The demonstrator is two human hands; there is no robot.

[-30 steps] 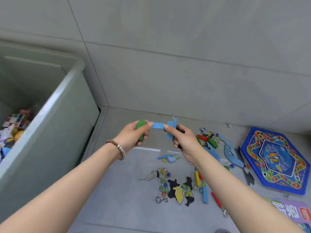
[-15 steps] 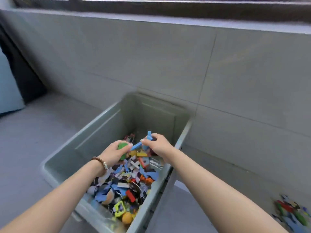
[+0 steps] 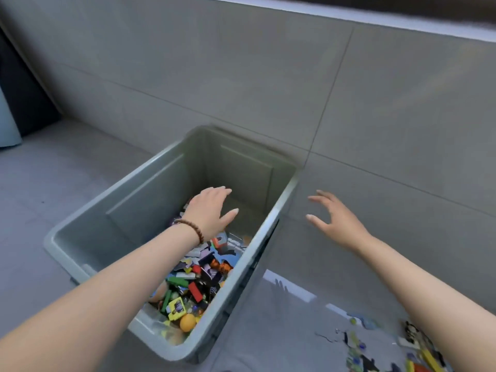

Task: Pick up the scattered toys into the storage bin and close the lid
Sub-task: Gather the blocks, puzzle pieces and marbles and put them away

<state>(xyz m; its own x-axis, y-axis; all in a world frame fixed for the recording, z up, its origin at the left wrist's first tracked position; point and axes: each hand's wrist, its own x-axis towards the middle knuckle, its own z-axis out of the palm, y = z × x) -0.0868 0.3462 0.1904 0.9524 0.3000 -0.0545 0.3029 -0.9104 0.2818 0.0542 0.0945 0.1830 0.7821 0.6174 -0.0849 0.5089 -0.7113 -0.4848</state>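
Pieces released — left hand [image 3: 212, 210] above toys [image 3: 198, 280], right hand [image 3: 338, 224] beside bin [image 3: 150, 194].

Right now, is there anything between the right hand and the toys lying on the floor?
Nothing visible. The right hand is open in the air outside the storage bin, and the scattered toys lie on the floor toward the lower right; the forearm hides some.

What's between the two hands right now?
In the head view, only the right rim of the storage bin runs between the left hand, over the bin, and the right hand, outside it.
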